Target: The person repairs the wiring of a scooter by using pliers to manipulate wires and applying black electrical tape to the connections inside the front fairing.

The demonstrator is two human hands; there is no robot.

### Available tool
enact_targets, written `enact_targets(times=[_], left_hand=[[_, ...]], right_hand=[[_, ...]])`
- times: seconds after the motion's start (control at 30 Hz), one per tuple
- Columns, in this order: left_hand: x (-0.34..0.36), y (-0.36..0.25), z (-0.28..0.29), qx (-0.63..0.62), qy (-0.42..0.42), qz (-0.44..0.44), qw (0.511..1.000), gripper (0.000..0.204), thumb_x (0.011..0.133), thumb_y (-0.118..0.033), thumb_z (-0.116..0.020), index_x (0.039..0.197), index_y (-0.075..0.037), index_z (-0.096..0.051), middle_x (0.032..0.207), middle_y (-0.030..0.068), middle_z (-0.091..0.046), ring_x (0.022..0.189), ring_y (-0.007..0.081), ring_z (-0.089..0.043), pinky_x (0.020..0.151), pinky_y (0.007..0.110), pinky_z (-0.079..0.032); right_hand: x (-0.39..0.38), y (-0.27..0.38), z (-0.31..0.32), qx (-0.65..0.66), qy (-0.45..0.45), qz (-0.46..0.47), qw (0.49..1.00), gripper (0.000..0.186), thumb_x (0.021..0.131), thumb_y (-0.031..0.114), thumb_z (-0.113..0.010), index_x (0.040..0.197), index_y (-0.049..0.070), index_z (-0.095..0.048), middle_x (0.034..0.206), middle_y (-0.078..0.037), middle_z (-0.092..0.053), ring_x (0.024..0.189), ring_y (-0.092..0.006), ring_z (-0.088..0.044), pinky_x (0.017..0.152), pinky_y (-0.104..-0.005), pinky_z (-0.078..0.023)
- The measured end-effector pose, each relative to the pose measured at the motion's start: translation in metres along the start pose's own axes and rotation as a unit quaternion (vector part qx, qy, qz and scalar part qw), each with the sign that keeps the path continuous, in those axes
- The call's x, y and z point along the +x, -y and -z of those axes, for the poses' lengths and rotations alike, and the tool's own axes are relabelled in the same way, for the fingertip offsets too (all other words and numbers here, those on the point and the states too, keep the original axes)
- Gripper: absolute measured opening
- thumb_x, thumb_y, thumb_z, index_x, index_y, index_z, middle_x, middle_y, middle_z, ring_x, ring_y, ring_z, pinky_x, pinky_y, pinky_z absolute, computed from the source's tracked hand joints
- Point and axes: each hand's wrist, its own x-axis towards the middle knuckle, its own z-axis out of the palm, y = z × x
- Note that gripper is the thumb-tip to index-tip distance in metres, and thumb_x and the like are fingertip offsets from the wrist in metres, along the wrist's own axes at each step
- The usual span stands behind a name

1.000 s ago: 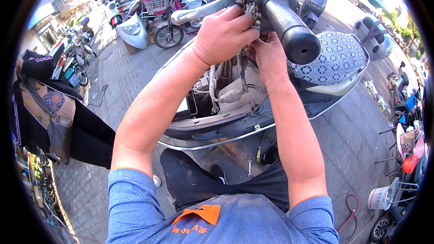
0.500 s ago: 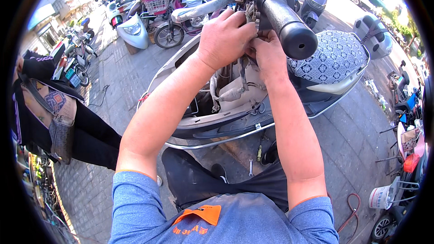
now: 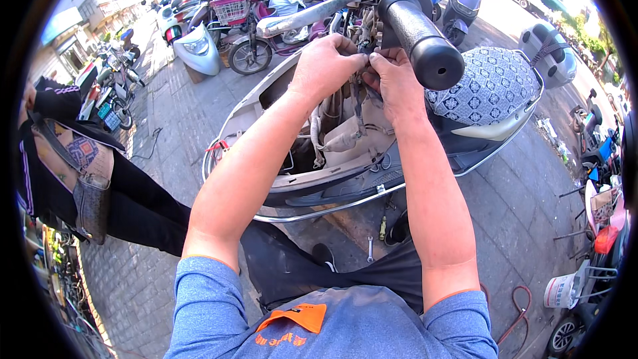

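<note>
Both my hands work close together below the handlebar of a scooter whose front panel is off. My left hand (image 3: 327, 66) is closed in a pinch, thumb and finger meeting beside a bundle of wires (image 3: 361, 40). My right hand (image 3: 399, 80) pinches there too, its thumb almost touching the left thumb. What lies between the fingers is too small to make out. Just right of my right hand juts the black handlebar grip (image 3: 425, 43). A dusty brake lever (image 3: 309, 14) reaches leftward above my left hand. Under my hands, more wiring and a connector (image 3: 342, 138) hang inside the scooter body (image 3: 319, 183).
A patterned seat cover (image 3: 488, 86) lies to the right. On the ground below are a wrench (image 3: 370, 249) and a screwdriver (image 3: 383, 227). A person in dark clothes (image 3: 133, 193) stands at left. Parked scooters (image 3: 196, 46) fill the back; a white bucket (image 3: 561, 290) stands at lower right.
My left hand has shifted slightly down and its thumb now points at the right thumb. The right hand has turned a little, thumb raised. Both stay by the wires.
</note>
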Motion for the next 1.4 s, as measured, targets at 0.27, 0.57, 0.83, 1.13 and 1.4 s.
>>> enact_targets(times=[0.27,0.57,0.83,1.13,1.4], left_hand=[[0.016,0.029,0.002,-0.192,0.094,0.059,0.975,0.022,0.087,-0.017,-0.079,0.100,-0.001,-0.085,0.092,0.0089,-0.080,0.079,0.0164,-0.072,0.073,0.033,-0.054],[0.003,-0.008,0.000,-0.388,0.024,0.270,0.881,0.015,0.086,-0.009,-0.077,0.099,-0.008,-0.084,0.086,0.0018,-0.073,0.066,0.0124,-0.061,0.058,0.030,-0.040],[0.007,-0.008,-0.002,-0.084,-0.004,0.064,0.994,0.022,0.087,-0.024,-0.078,0.097,-0.005,-0.084,0.091,0.0108,-0.080,0.082,0.0282,-0.077,0.077,0.042,-0.058],[-0.004,-0.013,-0.006,0.233,-0.159,-0.181,0.942,0.020,0.088,-0.028,-0.077,0.094,-0.009,-0.080,0.092,0.0142,-0.079,0.089,0.0371,-0.078,0.078,0.051,-0.062],[-0.039,-0.016,-0.020,0.179,-0.158,-0.200,0.950,0.017,0.088,-0.020,-0.074,0.097,-0.006,-0.076,0.091,0.0144,-0.076,0.089,0.0397,-0.075,0.077,0.050,-0.061]], right_hand=[[0.012,-0.025,0.003,-0.117,-0.010,0.108,0.987,0.021,0.106,0.009,-0.070,0.124,0.002,-0.062,0.111,-0.006,-0.066,0.093,-0.0127,-0.067,0.082,-0.0288,-0.061],[0.011,-0.023,-0.003,-0.260,-0.066,0.195,0.943,0.029,0.092,0.014,-0.078,0.113,-0.001,-0.066,0.095,-0.006,-0.070,0.084,-0.0159,-0.069,0.079,-0.0347,-0.058],[0.009,-0.018,-0.012,-0.269,-0.108,0.149,0.945,0.042,0.091,0.021,-0.085,0.126,0.004,-0.070,0.117,-0.020,-0.080,0.114,-0.0389,-0.077,0.098,-0.0425,-0.059],[-0.008,-0.009,-0.014,-0.202,-0.065,0.159,0.964,0.029,0.107,0.031,-0.069,0.107,0.002,-0.073,0.085,-0.002,-0.071,0.076,-0.0123,-0.064,0.072,-0.0329,-0.051],[0.011,-0.005,-0.007,0.038,0.017,-0.077,0.996,0.023,0.110,0.026,-0.066,0.108,0.005,-0.074,0.089,-0.001,-0.068,0.069,-0.0090,-0.057,0.063,-0.0279,-0.044]])
